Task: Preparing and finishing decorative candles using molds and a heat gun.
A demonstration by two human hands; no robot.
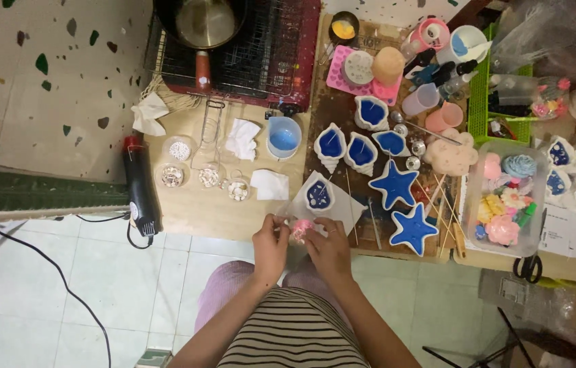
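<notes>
A small pink piece [301,229] sits pinched between both hands, just over the near edge of the table [199,204] and above the person's lap. The left hand [271,240] has its grip closed on the piece's left side, and the right hand [329,245] is clamped on its right side; what kind of piece it is stays too small to tell. Working it well seems to call for light fingertip pressure and keeping it over the table edge, so that nothing drops to the floor. Just beyond the hands lies a shell-shaped white mould [318,195] filled with blue, resting on a pale sheet. To the right lie two blue star moulds [394,184] and thin wooden sticks [438,204], close enough to be knocked by the right elbow or wrist. Further right stands a clear box [468,225] of small pastel pieces. To the left lie a folded tissue [269,185], little glass dishes [209,178] and a black heat gun [141,191]
</notes>
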